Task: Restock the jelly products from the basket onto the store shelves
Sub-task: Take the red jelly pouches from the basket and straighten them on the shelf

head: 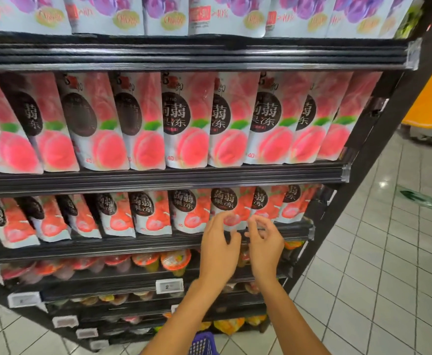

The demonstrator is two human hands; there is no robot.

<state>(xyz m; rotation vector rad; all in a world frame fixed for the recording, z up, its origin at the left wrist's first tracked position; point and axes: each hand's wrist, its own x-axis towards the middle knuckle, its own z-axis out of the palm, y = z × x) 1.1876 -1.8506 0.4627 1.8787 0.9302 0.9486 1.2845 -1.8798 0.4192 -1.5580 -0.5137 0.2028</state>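
Shelf unit [184, 180]: black, many-tiered, leaning in the wide-angle view.
Floor [389, 278]: white tiles to the right, with a green arrow sticker [422, 198].
Top tier: pale pouches with purple fruit [168, 14], ">40%" legible beside a red panel.
Second tier: pink peach pouches [186, 121], dark oval printed "蒟蒻果冻", "40" near the foot.
Third tier: smaller red-fruit pouches [153, 213], same "蒟蒻果冻" oval.
Lower tiers: jelly cups [175, 261] with red and orange lids, blurred.
Left hand [218, 248]: raised at the third tier, fingers loosely bent, tips over a pouch's lower edge; contact too blurred to tell.
Right hand [266, 245]: just beside the left, fingers half curled, nothing gripped.
Basket [202, 343]: blue, at the bottom edge between both forearms, contents hidden.
Price tag [169, 286]: white, showing "2".
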